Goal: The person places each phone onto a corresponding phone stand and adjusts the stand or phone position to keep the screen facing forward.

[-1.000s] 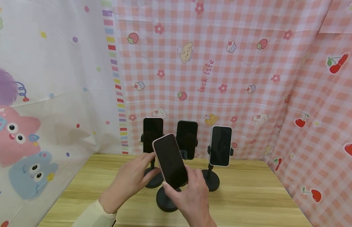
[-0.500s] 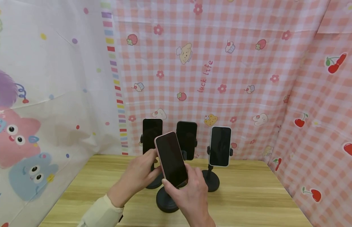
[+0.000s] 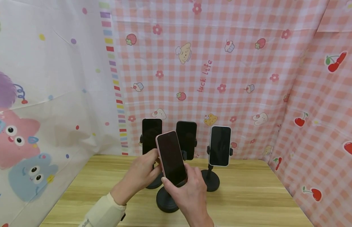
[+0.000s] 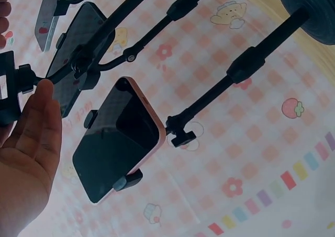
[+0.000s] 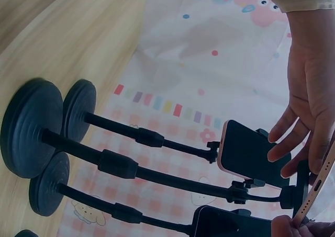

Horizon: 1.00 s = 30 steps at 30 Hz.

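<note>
In the head view a pink-edged smartphone [image 3: 171,157] stands tilted over a round black base [image 3: 167,201]. My right hand [image 3: 190,192] grips its lower end, thumb at the left corner and fingers along the right edge. The left hand [image 3: 140,171] is at the phone's left edge, thumb and index finger around the holder's side, with fingertips partly hidden. In the left wrist view its fingers reach the black phone holder [image 4: 8,98]. The right wrist view shows the holder's stem [image 5: 183,184] running up behind the phone.
Behind stand three more phones in black desk stands: a left phone [image 3: 152,134], a middle phone [image 3: 187,138] and a white-edged phone [image 3: 220,146] at right. The wooden table [image 3: 244,195] meets a checked cloth backdrop [image 3: 221,72] and a white cloth [image 3: 79,119] at left.
The phone has shifted slightly right and stands a little more upright. My left hand has moved right and its fingers curl closer about the edge. The right hand keeps its grip.
</note>
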Motion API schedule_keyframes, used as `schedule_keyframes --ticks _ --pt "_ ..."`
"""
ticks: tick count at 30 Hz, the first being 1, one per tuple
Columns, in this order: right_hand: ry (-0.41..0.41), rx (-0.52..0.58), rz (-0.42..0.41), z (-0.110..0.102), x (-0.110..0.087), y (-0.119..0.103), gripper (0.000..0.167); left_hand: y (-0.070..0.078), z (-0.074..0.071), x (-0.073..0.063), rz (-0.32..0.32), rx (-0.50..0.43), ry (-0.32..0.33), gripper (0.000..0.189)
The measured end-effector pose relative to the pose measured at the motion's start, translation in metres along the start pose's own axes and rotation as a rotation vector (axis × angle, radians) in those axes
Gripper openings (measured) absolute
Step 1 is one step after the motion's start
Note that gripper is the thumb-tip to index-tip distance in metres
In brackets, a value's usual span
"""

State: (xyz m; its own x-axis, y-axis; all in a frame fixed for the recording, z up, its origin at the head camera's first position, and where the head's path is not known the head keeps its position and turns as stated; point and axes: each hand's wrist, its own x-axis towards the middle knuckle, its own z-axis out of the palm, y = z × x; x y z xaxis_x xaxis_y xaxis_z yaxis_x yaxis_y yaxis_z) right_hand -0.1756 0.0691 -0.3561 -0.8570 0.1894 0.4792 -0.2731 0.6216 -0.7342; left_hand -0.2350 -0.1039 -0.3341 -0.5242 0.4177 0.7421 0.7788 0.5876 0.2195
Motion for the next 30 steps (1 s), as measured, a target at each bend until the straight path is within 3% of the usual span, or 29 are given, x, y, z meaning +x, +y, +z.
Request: schedule_keyframes --ticks 13,30 --pt "0.037 -0.013 -0.01 0.002 0.003 0.007 0.066 0.005 -0.001 0.003 -0.025 -0.129 -0.032 0.024" --pt "0.079 -0.028 -0.029 0.0 0.007 0.012 0.066 0.008 -0.004 0.004 -0.09 -0.267 -0.141 0.014"
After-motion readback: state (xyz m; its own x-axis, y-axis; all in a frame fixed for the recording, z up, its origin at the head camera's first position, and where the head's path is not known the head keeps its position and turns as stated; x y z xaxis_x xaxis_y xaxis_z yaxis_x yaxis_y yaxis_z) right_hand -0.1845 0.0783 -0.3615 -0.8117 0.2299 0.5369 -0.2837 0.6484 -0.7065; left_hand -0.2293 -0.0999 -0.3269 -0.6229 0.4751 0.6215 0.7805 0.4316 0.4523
